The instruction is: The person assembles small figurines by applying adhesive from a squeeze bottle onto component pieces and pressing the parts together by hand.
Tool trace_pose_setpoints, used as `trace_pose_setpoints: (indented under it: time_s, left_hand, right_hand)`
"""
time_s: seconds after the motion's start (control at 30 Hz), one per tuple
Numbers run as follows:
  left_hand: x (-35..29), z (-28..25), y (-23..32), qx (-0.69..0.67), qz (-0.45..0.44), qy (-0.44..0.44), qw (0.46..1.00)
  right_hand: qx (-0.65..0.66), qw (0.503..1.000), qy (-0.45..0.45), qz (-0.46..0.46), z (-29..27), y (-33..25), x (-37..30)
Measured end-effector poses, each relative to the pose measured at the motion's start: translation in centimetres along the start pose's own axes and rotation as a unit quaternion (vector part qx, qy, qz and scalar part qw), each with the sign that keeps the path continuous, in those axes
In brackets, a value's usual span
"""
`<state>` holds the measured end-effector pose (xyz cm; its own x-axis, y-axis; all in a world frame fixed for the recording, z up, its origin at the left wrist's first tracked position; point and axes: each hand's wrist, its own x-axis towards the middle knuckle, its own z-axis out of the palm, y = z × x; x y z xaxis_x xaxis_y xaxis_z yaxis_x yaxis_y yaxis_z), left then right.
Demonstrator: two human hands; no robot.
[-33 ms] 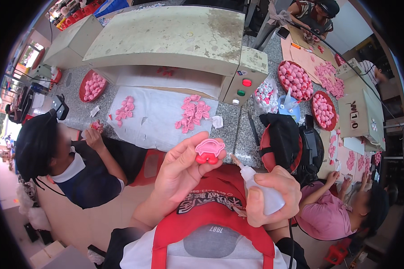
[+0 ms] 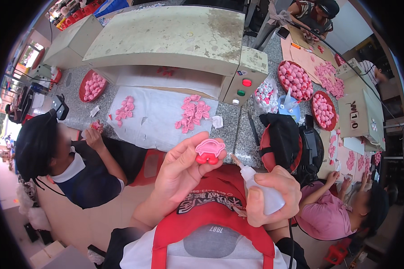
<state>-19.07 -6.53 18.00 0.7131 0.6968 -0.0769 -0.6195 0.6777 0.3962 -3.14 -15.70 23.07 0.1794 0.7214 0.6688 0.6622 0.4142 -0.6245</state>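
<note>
My left hand (image 2: 182, 172) is raised over my lap and pinches a small pink and red toy piece (image 2: 208, 151) between thumb and fingertips. My right hand (image 2: 276, 193) is wrapped around a white squeeze bottle (image 2: 258, 186). The bottle's thin nozzle points up and to the left, its tip just right of the toy piece and a little apart from it. I wear a red apron (image 2: 211, 210) below both hands.
A white sheet (image 2: 157, 121) on the stone table carries loose pink pieces (image 2: 193, 112). Red bowls of pink pieces (image 2: 295, 80) stand around a pale machine box with red and green buttons (image 2: 244, 83). A black bag (image 2: 285, 139) lies to the right. One person (image 2: 67, 157) sits left, another (image 2: 332, 210) right.
</note>
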Motion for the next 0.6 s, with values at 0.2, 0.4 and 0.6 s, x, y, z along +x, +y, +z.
trace_pose_setpoints:
  time_s: [0.2,0.4,0.6]
  left_hand:
    - [-0.06,0.01,0.01,-0.001,0.001,-0.01,1.0]
    - [-0.3,0.13,0.03,-0.014,-0.005,0.039,0.999]
    - [-0.46,-0.14,-0.16,0.022,0.022,-0.016,0.999]
  right_hand:
    - [0.005,1.0,0.004,-0.005,0.31,0.03,0.19]
    - [0.006,1.0,-0.008,-0.003,0.32,-0.02,0.08]
    - [0.003,1.0,-0.012,-0.006,0.39,-0.29,0.12]
